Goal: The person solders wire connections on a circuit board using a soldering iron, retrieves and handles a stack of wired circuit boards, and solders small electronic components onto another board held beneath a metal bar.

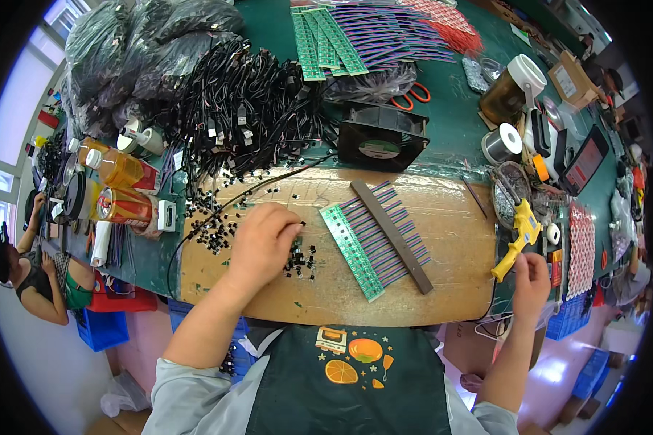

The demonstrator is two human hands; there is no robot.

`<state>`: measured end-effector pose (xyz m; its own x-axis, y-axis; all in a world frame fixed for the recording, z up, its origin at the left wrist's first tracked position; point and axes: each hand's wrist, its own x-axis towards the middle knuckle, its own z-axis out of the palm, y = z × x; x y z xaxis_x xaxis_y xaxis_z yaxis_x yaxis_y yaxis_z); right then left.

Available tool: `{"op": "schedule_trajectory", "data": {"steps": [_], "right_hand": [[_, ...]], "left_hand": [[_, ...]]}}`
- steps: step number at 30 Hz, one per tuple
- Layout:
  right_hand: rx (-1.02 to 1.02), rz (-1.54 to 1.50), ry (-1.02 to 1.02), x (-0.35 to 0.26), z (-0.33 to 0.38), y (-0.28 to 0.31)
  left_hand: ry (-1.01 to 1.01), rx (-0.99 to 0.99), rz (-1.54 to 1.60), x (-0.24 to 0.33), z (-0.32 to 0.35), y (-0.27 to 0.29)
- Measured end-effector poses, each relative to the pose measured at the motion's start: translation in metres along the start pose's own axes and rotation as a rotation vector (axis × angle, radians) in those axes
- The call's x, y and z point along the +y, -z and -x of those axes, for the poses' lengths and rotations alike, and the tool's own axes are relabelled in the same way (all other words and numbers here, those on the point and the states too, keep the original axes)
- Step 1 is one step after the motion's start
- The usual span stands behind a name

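Note:
My left hand point(265, 243) is over the left part of the tan work board, thumb and fingers pressed together in a pinch. Whatever is between its fingertips is too small to make out. Small black parts point(300, 262) lie just below it, and more loose black parts point(209, 223) are scattered to its left. A green circuit board strip point(352, 254) with a row of purple and blue wires lies at the board's middle, a brown bar point(392, 238) across the wires. At the right, my right hand point(532, 286) has curled fingers beside a yellow gun-shaped tool point(519, 239); their contents are unclear.
A black fan point(382, 138) stands behind the work board point(457, 290). Bundled black cables point(247, 109) and more green strips point(330, 43) lie farther back. Bottles point(120, 168) and a can point(127, 206) stand left. Right are a solder spool point(502, 143) and a brown jug point(511, 90). Another person point(43, 275) sits far left.

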<state>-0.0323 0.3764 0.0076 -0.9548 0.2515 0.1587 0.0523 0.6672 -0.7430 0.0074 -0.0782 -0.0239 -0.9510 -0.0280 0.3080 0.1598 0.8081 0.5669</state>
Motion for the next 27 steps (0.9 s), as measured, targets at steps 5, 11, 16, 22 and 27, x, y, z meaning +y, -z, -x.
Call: {"op": "schedule_trajectory", "data": {"steps": [5,11,16,22,27], "right_hand": [[-0.025,0.013,-0.373,0.025,0.005,0.023],[-0.088,-0.105,-0.474,0.01,-0.004,-0.01],[-0.178,-0.273,-0.558,0.006,-0.012,-0.008],[-0.141,-0.597,-0.508,0.016,-0.007,-0.001],[-0.164,-1.108,-0.171,0.02,0.014,-0.009]], "left_hand": [[0.032,-0.044,0.069,0.003,-0.01,0.0],[-0.061,-0.12,-0.091,0.006,-0.012,0.005],[0.235,-0.108,0.075,0.01,-0.007,0.007],[0.151,0.0,0.26,0.01,0.0,0.013],[0.458,0.087,0.858,0.013,0.018,0.006]]}}
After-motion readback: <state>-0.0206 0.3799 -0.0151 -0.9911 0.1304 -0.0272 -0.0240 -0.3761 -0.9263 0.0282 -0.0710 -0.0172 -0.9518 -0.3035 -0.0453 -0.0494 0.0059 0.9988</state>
